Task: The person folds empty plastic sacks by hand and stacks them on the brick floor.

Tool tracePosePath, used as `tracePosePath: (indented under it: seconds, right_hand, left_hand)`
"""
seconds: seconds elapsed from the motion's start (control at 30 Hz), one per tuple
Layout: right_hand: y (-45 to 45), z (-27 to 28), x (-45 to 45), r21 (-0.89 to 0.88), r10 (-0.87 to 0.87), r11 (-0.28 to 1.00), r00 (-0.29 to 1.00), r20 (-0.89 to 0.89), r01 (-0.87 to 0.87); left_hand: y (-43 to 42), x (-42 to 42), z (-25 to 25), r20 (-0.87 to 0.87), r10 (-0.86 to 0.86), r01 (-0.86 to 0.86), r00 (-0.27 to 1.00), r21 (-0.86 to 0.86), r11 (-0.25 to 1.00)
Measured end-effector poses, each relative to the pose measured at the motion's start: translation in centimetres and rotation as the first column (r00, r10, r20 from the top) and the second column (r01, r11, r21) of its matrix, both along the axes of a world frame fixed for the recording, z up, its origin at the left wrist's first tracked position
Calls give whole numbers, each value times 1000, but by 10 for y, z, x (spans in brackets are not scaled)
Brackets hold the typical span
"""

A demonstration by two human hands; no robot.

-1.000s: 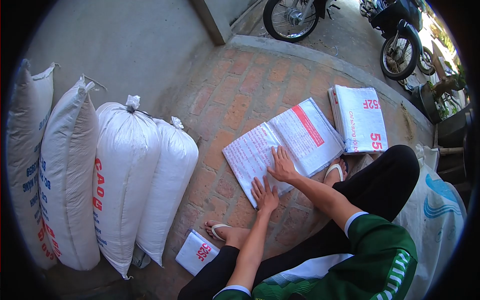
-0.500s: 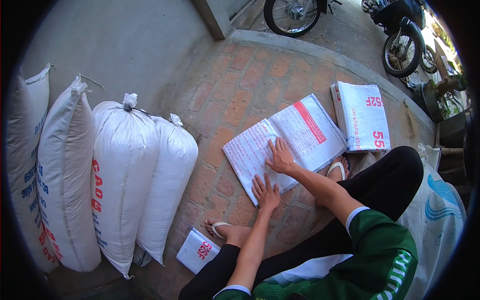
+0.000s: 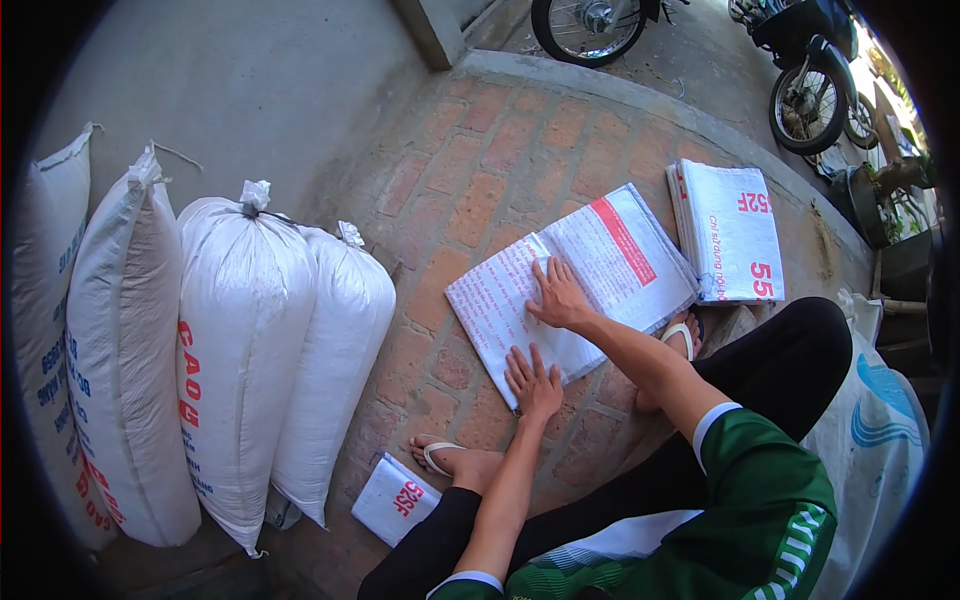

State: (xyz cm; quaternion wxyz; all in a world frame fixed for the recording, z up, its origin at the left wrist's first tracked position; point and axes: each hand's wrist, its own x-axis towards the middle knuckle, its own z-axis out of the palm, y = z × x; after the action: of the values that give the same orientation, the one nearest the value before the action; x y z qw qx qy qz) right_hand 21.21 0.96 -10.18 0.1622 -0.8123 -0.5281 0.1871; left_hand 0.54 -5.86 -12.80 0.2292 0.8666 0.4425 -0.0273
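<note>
A white woven plastic sack (image 3: 625, 300) with red print lies flat on the brick floor, folded over across its middle, with what look like more layers beneath. My left hand (image 3: 533, 385) rests on its near edge, fingers spread. Higher up, my right hand (image 3: 560, 297) presses on the sack by the fold, thumb and fingers apart. Neither hand grips anything. Touching the sack's right end is a stack of folded white sacks (image 3: 728, 232) with red numbers.
Several filled white sacks (image 3: 245, 370) stand tied along the wall at left. A small folded sack (image 3: 396, 500) lies beside my left foot (image 3: 455, 460). Motorbike wheels (image 3: 590, 25) show beyond the raised ledge (image 3: 640, 90). A large white bag (image 3: 870, 430) is at right.
My right hand has slid slightly up and left along the sack near the fold. My left hand stays in about the same place. The view has shifted a little.
</note>
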Motion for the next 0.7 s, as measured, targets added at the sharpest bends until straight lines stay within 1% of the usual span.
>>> tracePosePath:
  seconds: [0.33,0.53,0.6,0.7]
  right_hand:
    - [20,2,9,-24,12,1000,1000,27,-11]
    - [29,4,9,-29,10,1000,998,55,-9]
    - [34,-3,9,-9,0,1000,998,68,0]
    - [39,-11,7,-3,5,1000,991,134,-4]
  left_hand:
    - [0,2,3,9,8,-8,1000,2,1000]
    - [-1,2,4,20,14,-15,1000,34,999]
    - [0,3,4,27,18,-19,999,40,999]
    - [-1,4,6,22,22,-23,999,38,999]
